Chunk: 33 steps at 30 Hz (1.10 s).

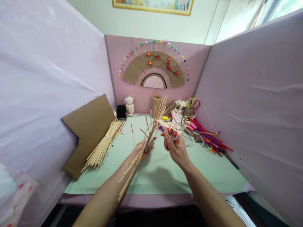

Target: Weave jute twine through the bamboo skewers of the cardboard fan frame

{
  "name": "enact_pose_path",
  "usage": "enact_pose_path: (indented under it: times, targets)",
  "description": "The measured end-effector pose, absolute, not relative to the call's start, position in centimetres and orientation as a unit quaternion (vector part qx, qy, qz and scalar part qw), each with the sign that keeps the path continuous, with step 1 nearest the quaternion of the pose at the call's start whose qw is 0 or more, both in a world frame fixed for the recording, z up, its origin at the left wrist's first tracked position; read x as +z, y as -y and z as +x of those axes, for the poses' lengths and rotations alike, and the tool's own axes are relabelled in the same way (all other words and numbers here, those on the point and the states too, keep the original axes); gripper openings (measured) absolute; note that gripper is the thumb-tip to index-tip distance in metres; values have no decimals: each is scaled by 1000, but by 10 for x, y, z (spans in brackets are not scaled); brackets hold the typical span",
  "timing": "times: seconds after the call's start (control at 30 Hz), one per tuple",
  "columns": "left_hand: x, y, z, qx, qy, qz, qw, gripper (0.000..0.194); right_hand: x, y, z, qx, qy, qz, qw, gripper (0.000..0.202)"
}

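Near the middle of the view, my left hand [148, 149] is closed round a bunch of thin wooden sticks [135, 164], which spread out above and below it at a slant. My right hand [174, 146] grips a glue gun [169, 130] with a colourful floral pattern. The gun points left, and its tip is close to or against the sticks just above my left hand; exact contact is too small to tell. Some fingers of my left hand are hidden behind the sticks.
A green-topped table [161, 176] holds a stick bundle [101, 145] and cardboard [88, 126] at left. Behind stand a white bottle [129, 106] and a brown roll [156, 103]. Pipe cleaners [210, 138] and a scissors cup [189, 112] are right. A decorated fan [137, 67] hangs behind.
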State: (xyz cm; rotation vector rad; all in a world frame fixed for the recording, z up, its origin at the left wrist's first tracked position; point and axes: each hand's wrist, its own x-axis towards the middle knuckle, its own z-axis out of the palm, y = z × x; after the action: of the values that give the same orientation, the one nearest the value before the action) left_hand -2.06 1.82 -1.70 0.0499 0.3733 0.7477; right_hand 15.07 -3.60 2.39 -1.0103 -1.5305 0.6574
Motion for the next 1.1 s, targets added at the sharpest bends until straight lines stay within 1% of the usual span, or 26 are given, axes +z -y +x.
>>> enact_pose_path:
  times: [0.27, 0.5, 0.77, 1.1]
  targets:
    - [-13, -17, -20, 363, -195, 28, 911, 45, 22, 37, 153, 267, 654, -443, 553, 47]
    - [-9, -14, -19, 368, -197, 33, 908, 48, 22, 38, 153, 271, 651, -454, 545, 44]
    - [-14, -18, -20, 359, -198, 28, 912, 46, 23, 38, 153, 274, 649, -455, 545, 43]
    - [-9, -15, -18, 359, -198, 38, 911, 48, 19, 35, 154, 284, 642, -459, 544, 43]
